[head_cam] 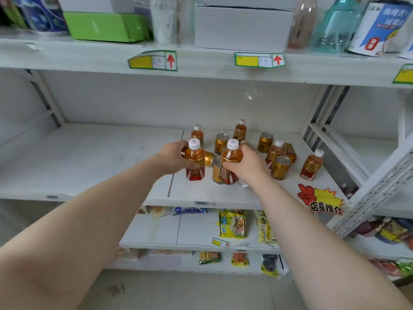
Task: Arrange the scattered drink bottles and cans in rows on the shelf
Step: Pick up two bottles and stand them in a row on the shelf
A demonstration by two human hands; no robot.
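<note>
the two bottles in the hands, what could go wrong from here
1. The left hand and right hand each hold a tea bottle inside a tight cluster; moving them could topple the gold can just behind.
2. A tipped can lies between the held bottles and might roll when they shift.

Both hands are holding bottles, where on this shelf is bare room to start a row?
The shelf is bare left of the left hand, out to the upright. A bare front strip runs beside the red-and-yellow sticker. It is crowded behind and right of the right hand.
</note>
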